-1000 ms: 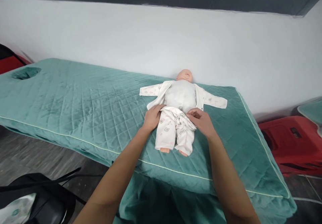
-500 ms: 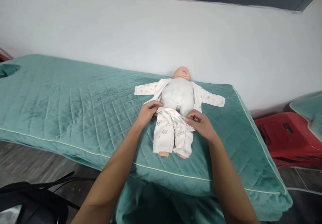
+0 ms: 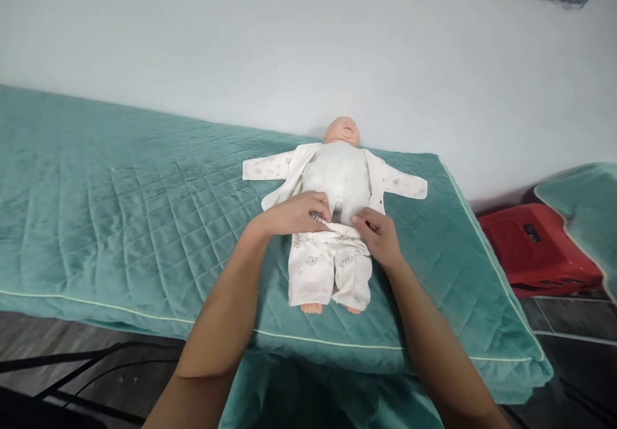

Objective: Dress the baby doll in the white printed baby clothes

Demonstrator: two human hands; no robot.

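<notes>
On its back lies a baby doll point(image 3: 336, 175) with a soft white body and its head towards the wall. An open white printed jacket point(image 3: 405, 184) is on its arms, the front parted. White patterned trousers point(image 3: 312, 274) cover its legs, with the toes showing below the cuffs. My left hand point(image 3: 301, 213) pinches the waistband near the middle of the belly, its fingers bent. Closed on the waistband at the doll's other side is my right hand point(image 3: 378, 233), thumb against the fingers. Part of the waistband is hidden under both hands.
The doll rests on a green quilted bed cover point(image 3: 144, 210) with pale piping along its edge. A white wall point(image 3: 216, 43) runs behind. To the right stand a red plastic stool or chair point(image 3: 540, 242) and another green-covered surface point(image 3: 583, 204).
My left hand has moved inward from the doll's side to the middle of the waistband. The trousers' waist lies flatter and straighter across. The camera view has shifted slightly.
</notes>
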